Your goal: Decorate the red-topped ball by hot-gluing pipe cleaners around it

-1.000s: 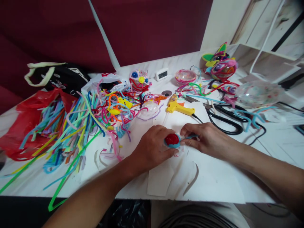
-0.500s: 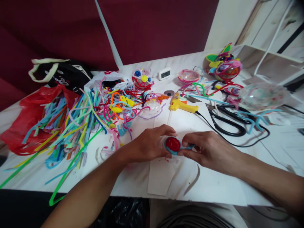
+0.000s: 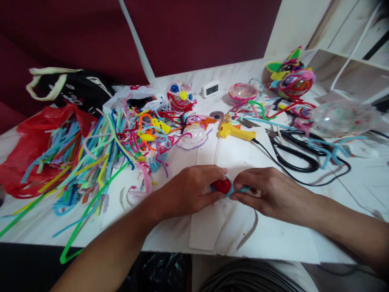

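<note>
At six o'clock from the yellow glue gun (image 3: pixel 235 130), a red piece (image 3: pixel 223 185) was grasped by the left hand (image 3: pixel 194 190); at its three o'clock, a blue fuzzy strip (image 3: pixel 244 189) was pinched by the right hand (image 3: pixel 264 190). Edging seemed under way; steady support was apparently called for.

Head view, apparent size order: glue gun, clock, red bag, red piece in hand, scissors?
1. red bag
2. scissors
3. glue gun
4. clock, red piece: alike, unranked; left hand partly covers the piece
</note>
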Demonstrator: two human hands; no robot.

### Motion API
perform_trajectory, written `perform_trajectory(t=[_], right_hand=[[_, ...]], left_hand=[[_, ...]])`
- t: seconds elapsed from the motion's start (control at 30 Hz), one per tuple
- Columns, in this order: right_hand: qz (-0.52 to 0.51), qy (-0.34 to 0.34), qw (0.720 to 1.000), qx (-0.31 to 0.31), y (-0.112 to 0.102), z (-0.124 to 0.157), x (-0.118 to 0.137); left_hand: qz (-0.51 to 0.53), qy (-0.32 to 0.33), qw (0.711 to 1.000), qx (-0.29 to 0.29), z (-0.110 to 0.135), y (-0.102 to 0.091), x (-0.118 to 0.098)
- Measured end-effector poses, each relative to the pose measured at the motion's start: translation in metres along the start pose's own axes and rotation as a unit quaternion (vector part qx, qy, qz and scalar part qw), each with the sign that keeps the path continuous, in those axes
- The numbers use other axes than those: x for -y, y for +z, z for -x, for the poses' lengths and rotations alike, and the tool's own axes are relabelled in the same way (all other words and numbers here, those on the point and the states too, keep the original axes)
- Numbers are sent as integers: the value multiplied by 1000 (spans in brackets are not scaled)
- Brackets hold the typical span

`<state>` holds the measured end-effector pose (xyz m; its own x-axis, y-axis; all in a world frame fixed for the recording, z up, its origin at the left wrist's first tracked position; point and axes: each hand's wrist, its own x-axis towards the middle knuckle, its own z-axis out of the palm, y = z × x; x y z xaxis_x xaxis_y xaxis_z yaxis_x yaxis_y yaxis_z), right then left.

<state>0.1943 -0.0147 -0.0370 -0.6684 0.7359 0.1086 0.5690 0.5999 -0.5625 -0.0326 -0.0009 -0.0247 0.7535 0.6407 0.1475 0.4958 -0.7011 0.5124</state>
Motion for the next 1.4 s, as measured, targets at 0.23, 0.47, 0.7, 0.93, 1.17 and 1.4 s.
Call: perform_trajectory(t=[0.23, 0.47, 0.7, 0.93, 1.17, 1.4], right_hand=[[4, -30, 1000, -7, -2, -1, 0], [-22, 12, 999, -21, 5, 1, 2], [-68, 52, 996, -21, 7, 0, 3], [-89, 74, 993, -8, 6, -4, 3], [-115, 79, 990, -3, 5, -6, 1], [-127, 90, 988, 0, 5, -6, -1]], left_hand=[[-2, 40, 999, 13, 0, 0, 5], [-1, 70, 997, 21, -1, -3, 10], [-113, 92, 989, -33, 1, -5, -8], [-179, 128, 975, -17, -1, -1, -14], [-268, 233, 929, -106, 11, 8, -1], [-276, 248, 924, -96, 16, 14, 9]])
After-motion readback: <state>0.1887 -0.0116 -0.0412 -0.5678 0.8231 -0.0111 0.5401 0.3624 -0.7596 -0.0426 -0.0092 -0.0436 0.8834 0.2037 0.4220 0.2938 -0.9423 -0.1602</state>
